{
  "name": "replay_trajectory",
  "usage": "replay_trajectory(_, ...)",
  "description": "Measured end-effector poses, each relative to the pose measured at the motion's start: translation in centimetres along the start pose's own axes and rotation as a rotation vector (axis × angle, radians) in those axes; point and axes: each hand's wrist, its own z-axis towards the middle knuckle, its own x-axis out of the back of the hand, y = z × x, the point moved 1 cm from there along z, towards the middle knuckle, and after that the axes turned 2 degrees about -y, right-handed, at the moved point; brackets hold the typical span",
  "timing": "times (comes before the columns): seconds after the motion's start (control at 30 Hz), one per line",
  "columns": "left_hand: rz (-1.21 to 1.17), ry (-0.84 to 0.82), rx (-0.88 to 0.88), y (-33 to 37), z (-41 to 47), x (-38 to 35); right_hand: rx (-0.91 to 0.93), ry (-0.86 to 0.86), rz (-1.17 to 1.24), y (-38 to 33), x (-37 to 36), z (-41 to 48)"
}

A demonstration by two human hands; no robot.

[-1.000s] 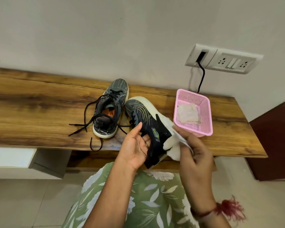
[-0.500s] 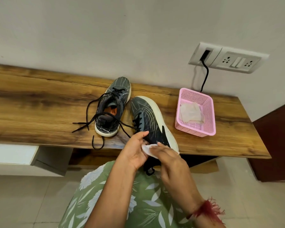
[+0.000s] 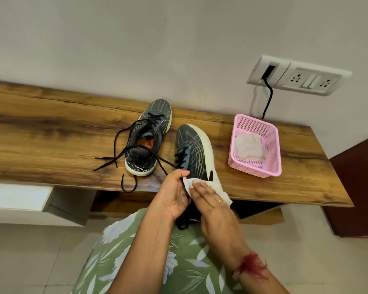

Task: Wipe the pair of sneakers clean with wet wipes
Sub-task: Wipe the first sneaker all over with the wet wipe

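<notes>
Dark white-soled sneaker, heel off the wooden bench, toe toward the wall.
Left hand grips the heel; right hand, fingers flat, presses a white wet wipe there.

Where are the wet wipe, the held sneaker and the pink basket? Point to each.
wet wipe (image 3: 187, 184): head view, exposed upper corner.
held sneaker (image 3: 194, 149): head view, dark striped upper.
pink basket (image 3: 253, 169): head view, front wall.
</notes>
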Motion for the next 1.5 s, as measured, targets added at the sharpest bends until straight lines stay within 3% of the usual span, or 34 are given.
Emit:
replay_trajectory(0.17,0.008,-0.020,-0.032,-0.1,-0.1,-0.3,-0.059,0.037,-0.011,1.7,0.0,0.9)
replay_trajectory(0.3,0.031,0.015,-0.032,0.3,-0.1,-0.1,0.107,-0.019,-0.024,1.2,0.1,0.6)
replay_trajectory(0.43,0.101,0.040,-0.023,0.0,-0.2,-0.2,-0.047,0.042,0.037,2.4,0.8,1.4)
replay_trajectory(0.57,0.003,0.082,-0.055,0.5,-0.1,-0.1,0.206,-0.106,-0.050,1.2,0.2,0.2)
replay_trajectory(0.7,0.075,0.046,-0.066,0.4,-0.1,-0.2,0.010,0.007,0.029,2.5,0.8,1.3)
replay_trajectory(0.87,0.032,0.036,-0.070,0.8,0.0,0.2,0.281,-0.096,-0.119,1.1,0.2,0.5)
replay_trajectory(1.0,0.091,0.048,-0.042,0.2,-0.1,-0.1,0.012,0.022,0.020,2.9,0.4,1.8)
replay_trajectory(1.17,0.033,0.071,0.040,1.0,-0.2,0.2,0.229,-0.111,-0.085,1.3,-0.3,0.2)
replay_trajectory(1.33,0.078,0.044,0.035,0.9,-0.5,0.1,-0.010,0.029,0.028,2.0,0.0,1.5)
replay_trajectory(1.5,0.096,0.083,-0.006,1.3,-0.4,0.7,0.196,-0.059,-0.057,1.3,-0.2,1.1)
